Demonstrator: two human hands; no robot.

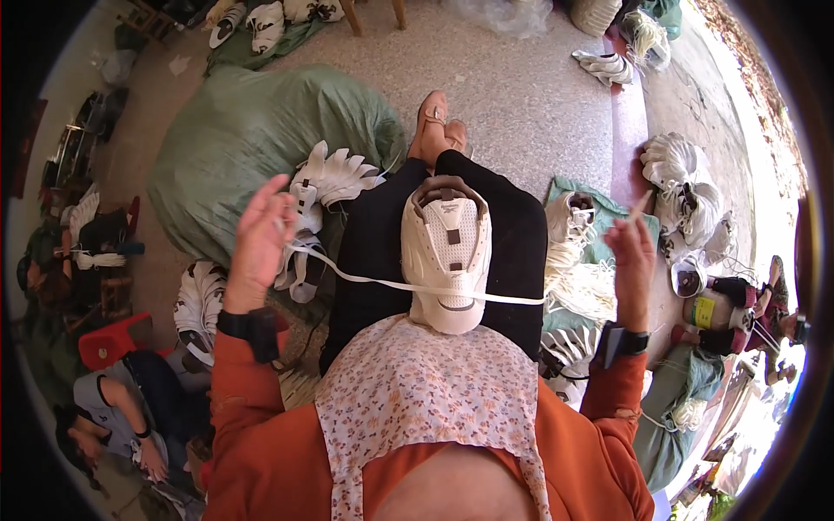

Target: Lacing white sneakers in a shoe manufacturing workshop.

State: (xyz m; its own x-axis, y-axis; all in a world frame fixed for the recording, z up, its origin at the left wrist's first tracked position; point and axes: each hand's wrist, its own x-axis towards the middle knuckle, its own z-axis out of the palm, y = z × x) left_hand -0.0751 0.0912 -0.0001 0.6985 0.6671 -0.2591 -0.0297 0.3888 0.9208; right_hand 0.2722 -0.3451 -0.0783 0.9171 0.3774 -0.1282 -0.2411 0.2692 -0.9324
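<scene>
A cream-white shoe [450,252] with a brown collar and perforated tongue rests upright on my lap, toe towards me. A flat white shoelace [382,281] stretches across its toe from beside my left hand towards the right, where it blends into white bundles. My left hand [261,239] is raised left of the shoe, fingers pinched together at the lace. Off to the right, my right hand [632,252] is also raised and closed, with a thin pale strip, seemingly lace, poking up from its fingertips. Neither hand touches the shoe.
A big green sack [261,130] lies at the left, white shoe uppers [334,178] against it. White lace bundles [582,291] sit on green cloth by my right leg. More shoe uppers [686,191] are piled further right. Other people work at lower left and far right.
</scene>
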